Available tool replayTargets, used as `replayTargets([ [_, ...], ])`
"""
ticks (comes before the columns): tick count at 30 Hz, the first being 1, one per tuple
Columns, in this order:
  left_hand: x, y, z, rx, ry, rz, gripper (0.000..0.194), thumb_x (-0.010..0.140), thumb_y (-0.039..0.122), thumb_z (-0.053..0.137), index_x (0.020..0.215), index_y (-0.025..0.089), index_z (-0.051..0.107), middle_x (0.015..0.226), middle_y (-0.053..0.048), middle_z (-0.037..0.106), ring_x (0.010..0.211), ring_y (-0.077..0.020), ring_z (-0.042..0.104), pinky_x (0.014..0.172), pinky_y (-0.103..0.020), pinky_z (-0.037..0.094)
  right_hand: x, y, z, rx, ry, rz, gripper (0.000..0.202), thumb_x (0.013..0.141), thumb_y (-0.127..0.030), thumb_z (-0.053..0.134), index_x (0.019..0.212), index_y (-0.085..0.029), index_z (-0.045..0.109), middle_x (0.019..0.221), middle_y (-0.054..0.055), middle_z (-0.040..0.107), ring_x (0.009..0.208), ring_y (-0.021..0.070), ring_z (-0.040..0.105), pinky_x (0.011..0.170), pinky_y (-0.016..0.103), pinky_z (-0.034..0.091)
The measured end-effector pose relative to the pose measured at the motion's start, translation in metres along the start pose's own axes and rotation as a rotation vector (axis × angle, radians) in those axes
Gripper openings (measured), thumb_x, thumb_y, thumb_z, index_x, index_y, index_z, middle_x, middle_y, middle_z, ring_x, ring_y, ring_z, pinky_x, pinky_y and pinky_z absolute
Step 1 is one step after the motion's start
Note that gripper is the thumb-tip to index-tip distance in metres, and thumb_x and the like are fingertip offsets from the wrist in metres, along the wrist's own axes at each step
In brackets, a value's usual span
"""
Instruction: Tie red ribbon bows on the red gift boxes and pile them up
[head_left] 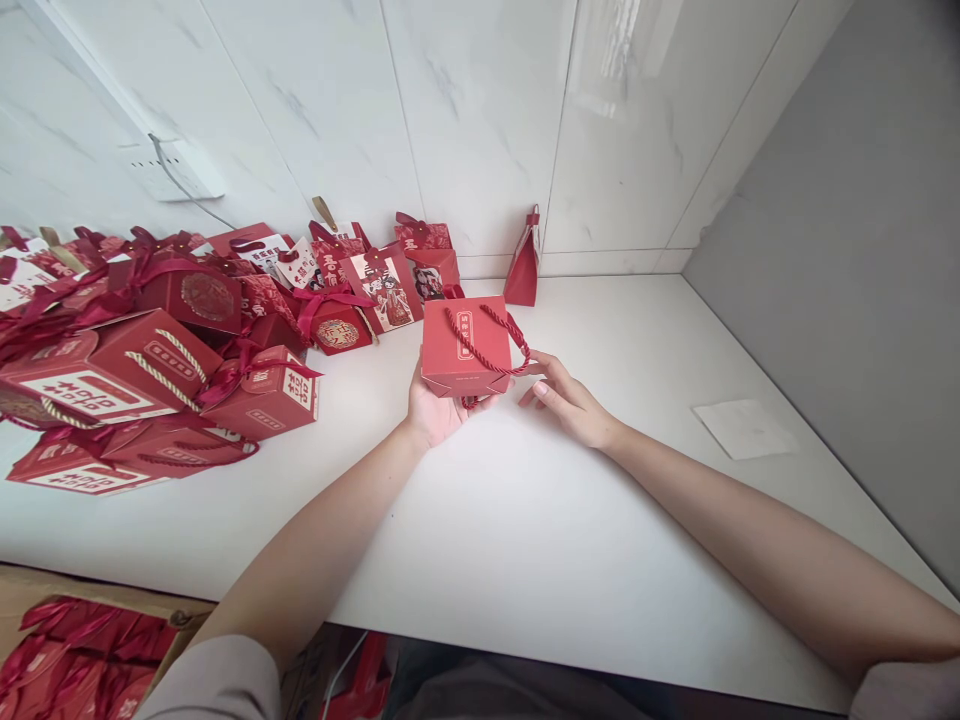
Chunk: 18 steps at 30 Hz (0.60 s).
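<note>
A red gift box (442, 345) with twisted dark red rope handles and pale printed characters rests in my left hand (435, 408), which holds it from below and the left side, just over the white table. Part of that hand is hidden behind the box. My right hand (566, 405) is close to the box's right side, thumb and fingers apart, with the fingertips near the rope handle (517, 335). Whether they touch the rope I cannot tell. Behind the box, a small red triangular packet (523, 272) stands against the wall.
Many red gift boxes (262, 400) with ribbons are piled along the table's left side. A white paper sheet (742, 428) lies on the right of the table (540, 560). Below left, a cardboard carton (187, 640) holds more red boxes. A wall socket (169, 170) has a cable plugged in.
</note>
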<state>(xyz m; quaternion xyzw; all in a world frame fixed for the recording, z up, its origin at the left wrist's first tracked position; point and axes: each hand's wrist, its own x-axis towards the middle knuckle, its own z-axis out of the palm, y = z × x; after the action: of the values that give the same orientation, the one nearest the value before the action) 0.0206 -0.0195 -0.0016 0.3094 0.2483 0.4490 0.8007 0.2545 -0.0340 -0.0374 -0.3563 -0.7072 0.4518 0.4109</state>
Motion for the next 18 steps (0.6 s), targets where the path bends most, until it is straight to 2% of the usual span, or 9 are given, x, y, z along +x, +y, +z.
replayTargets([
  [3, 0.002, -0.002, -0.004, 0.015, 0.019, -0.027, 0.062, 0.088, 0.052, 0.042, 0.125, 0.006, 0.059, 0.112, -0.022, 0.069, 0.099, -0.033, 0.069, 0.068, -0.035, 0.06, -0.001, -0.002, 0.0, -0.006, -0.004, 0.005, 0.054, 0.098, -0.051, 0.042, 0.147, -0.034, 0.028, 0.136, 0.009, 0.052, 0.094, 0.0208, 0.067, 0.094, 0.046, 0.049],
  [7, 0.009, -0.008, -0.012, 0.103, 0.229, 0.033, 0.035, 0.09, 0.036, 0.047, 0.112, 0.015, 0.064, 0.09, -0.01, 0.073, 0.076, -0.0213, 0.069, 0.056, -0.028, 0.057, -0.001, -0.001, 0.0, 0.024, -0.018, -0.031, 0.055, 0.097, -0.051, 0.044, 0.146, -0.032, 0.028, 0.134, 0.011, 0.053, 0.094, 0.0209, 0.067, 0.092, 0.046, 0.05],
  [9, 0.011, -0.011, -0.012, 0.195, 0.231, 0.089, 0.032, 0.09, 0.035, 0.053, 0.118, 0.021, 0.062, 0.099, -0.006, 0.073, 0.082, -0.0191, 0.069, 0.063, -0.029, 0.059, 0.0, 0.001, 0.001, 0.06, -0.005, -0.044, 0.058, 0.096, -0.05, 0.048, 0.146, -0.03, 0.027, 0.131, 0.011, 0.055, 0.093, 0.0208, 0.066, 0.092, 0.045, 0.051],
  [12, 0.011, -0.015, -0.01, 0.329, 0.133, 0.16, 0.045, 0.089, 0.047, 0.058, 0.13, 0.031, 0.055, 0.122, -0.004, 0.067, 0.106, -0.0227, 0.065, 0.089, -0.04, 0.055, 0.002, 0.003, 0.003, 0.092, 0.049, -0.042, 0.066, 0.092, -0.049, 0.057, 0.147, -0.03, 0.026, 0.136, 0.011, 0.052, 0.098, 0.0216, 0.065, 0.092, 0.044, 0.053],
  [15, 0.008, -0.017, -0.009, 0.328, 0.035, 0.189, 0.056, 0.089, 0.064, 0.047, 0.13, 0.028, 0.058, 0.131, -0.006, 0.063, 0.128, -0.0291, 0.053, 0.109, -0.047, 0.04, 0.002, 0.001, 0.003, 0.058, 0.081, -0.04, 0.07, 0.089, -0.048, 0.06, 0.147, -0.031, 0.026, 0.141, 0.011, 0.048, 0.101, 0.0224, 0.064, 0.089, 0.043, 0.055],
  [18, 0.006, -0.018, -0.01, 0.246, -0.012, 0.188, 0.054, 0.09, 0.059, 0.049, 0.127, 0.022, 0.063, 0.129, -0.008, 0.065, 0.133, -0.0313, 0.05, 0.114, -0.046, 0.034, 0.0, -0.002, 0.002, -0.025, 0.088, -0.076, 0.071, 0.089, -0.045, 0.061, 0.148, -0.031, 0.025, 0.144, 0.011, 0.045, 0.099, 0.0222, 0.063, 0.085, 0.042, 0.056],
])
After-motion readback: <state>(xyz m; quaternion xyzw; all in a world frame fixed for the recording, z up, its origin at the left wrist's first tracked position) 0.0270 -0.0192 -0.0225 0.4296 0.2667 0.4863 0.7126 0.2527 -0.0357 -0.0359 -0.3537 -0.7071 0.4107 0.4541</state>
